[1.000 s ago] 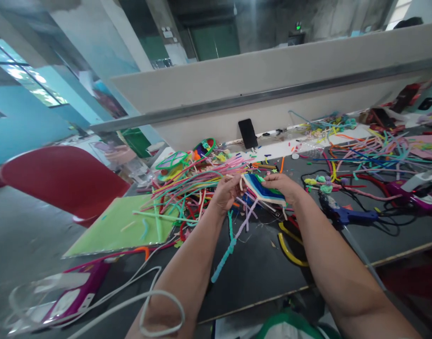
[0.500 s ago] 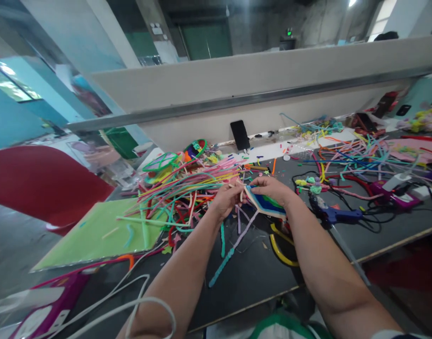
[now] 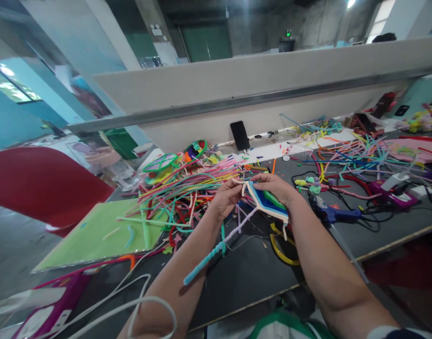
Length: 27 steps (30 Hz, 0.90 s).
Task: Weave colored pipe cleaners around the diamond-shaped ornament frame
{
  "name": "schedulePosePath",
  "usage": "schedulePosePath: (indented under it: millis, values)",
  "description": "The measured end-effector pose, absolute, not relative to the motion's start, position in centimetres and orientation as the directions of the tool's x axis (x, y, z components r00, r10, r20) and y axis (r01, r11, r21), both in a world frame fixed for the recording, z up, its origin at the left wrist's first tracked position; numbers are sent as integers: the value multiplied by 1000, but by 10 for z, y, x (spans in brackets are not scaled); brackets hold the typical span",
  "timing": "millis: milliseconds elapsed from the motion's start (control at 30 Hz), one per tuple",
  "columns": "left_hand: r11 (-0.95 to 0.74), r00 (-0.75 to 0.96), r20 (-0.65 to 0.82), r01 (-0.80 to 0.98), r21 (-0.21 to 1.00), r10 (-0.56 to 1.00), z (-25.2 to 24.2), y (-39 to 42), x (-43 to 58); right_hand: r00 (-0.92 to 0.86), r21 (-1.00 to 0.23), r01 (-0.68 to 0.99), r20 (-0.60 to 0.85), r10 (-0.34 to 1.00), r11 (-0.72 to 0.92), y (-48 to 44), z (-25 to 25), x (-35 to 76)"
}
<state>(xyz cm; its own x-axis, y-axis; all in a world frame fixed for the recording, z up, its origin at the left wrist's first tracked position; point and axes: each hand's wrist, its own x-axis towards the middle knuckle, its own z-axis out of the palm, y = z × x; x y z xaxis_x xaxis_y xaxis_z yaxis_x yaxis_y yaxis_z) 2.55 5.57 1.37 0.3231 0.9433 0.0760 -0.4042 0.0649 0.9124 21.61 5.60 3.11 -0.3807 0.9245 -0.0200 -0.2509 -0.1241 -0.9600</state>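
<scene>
Between my hands is a banded pipe-cleaner craft (image 3: 270,207), with green and blue bands inside a white edge. A lilac stem (image 3: 242,225) ending in a wrapped teal section (image 3: 204,263) sticks out from it toward me, over my left forearm. My right hand (image 3: 272,188) grips the craft's upper edge, thumb on the blue band. At the upper left corner, my left hand (image 3: 230,195) pinches a loose white pipe-cleaner end (image 3: 241,182). Another white end (image 3: 285,231) hangs from the lower right corner. My fingers hide part of the bands.
A heap of coloured pipe cleaners (image 3: 188,183) lies behind my left hand. To the right are a blue glue gun (image 3: 339,215), a purple power strip (image 3: 396,195) and cables. A phone (image 3: 240,135) leans on the partition. A green sheet (image 3: 96,235) lies left.
The craft has tilted, so its lilac and teal stem has swung up and left across my left forearm. More of the white edge and the hanging lower end now shows.
</scene>
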Motion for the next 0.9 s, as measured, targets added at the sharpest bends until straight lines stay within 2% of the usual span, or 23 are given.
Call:
schedulePosePath:
  millis: [333,700,900]
  values:
    - [0,294,143,-436,900,945,9,51,37,-417,-920,-349,-16,909,-177,61,24,214]
    - [-122,118,194,-450,885,974,5,53,46,-418,-918,-353,-17,908,-179,64,21,207]
    - [-78,166,173,-464,883,971,5,53,43,-471,-907,-373,5,882,-194,62,21,207]
